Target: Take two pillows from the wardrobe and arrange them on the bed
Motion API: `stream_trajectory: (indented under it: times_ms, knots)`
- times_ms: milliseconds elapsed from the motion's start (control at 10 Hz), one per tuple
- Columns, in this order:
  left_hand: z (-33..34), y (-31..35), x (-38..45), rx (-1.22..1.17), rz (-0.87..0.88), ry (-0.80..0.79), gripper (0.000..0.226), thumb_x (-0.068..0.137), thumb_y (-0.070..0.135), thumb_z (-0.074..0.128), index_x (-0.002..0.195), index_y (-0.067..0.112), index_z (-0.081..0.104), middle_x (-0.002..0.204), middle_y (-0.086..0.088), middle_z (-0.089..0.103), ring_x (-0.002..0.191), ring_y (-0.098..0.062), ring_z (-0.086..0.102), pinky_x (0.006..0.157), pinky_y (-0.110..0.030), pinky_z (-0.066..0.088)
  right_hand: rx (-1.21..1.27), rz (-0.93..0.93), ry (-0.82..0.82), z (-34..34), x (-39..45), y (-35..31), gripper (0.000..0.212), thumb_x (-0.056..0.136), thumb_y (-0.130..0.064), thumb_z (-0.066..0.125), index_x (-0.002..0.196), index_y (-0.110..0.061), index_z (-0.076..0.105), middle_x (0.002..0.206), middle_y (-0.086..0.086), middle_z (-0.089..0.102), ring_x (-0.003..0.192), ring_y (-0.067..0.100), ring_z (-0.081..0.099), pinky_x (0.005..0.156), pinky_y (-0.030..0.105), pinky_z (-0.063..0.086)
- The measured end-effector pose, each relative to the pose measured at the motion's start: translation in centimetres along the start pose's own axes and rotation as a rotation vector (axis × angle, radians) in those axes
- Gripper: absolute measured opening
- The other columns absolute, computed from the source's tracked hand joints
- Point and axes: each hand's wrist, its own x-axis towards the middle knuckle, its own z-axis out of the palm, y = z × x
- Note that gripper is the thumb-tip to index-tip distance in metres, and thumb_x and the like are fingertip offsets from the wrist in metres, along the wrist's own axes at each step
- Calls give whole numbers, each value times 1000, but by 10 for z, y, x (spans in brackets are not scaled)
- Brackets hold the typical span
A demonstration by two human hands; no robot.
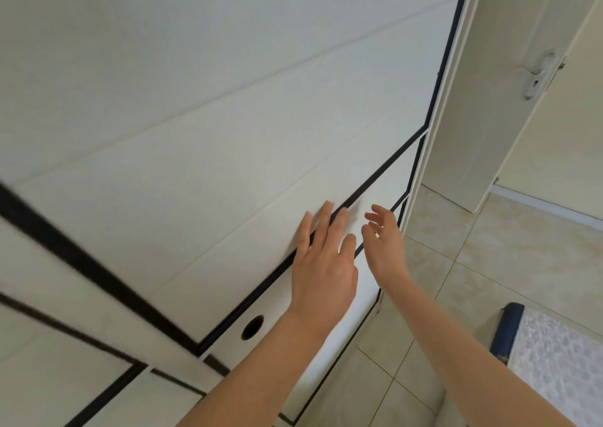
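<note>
A white wardrobe [195, 116] with black-edged panels fills the left and middle of the head view, tilted in the frame. Its doors look closed, and no pillow shows. My left hand [321, 263] lies flat on a door panel with its fingers spread across a black seam. To the right of it, my right hand [385, 247] hovers near the wardrobe's right edge, fingers apart and slightly curled, holding nothing. A round dark hole [252, 327] sits in a lower panel below my left wrist. The bed's corner [561, 361] shows at the lower right, with a dark blue edge.
A cream room door [496, 83] with a metal handle plate [538, 74] stands open at the upper right. Beige floor tiles [473, 263] run between the wardrobe, the door and the bed.
</note>
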Motion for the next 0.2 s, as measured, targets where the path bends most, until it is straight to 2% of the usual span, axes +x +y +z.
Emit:
stream_trajectory:
  times_ms: [100, 200]
  knots:
    - [-8, -7, -36, -68, -9, -50, 27, 77, 7, 68, 104, 9, 71, 136, -11, 59, 142, -35, 39, 120, -52, 22, -15, 45, 46, -2, -36, 3, 40, 95, -11, 44, 134, -21, 44, 122, -6, 56, 116, 13, 52, 93, 27, 41]
    - [-13, -12, -62, -186, -16, -7, 31, 77, 3, 70, 108, 7, 72, 123, -10, 66, 133, -35, 50, 110, -49, 41, -3, 54, 109, -7, -65, 4, 35, 96, -14, 44, 131, -23, 46, 120, -7, 57, 115, 11, 52, 92, 28, 42]
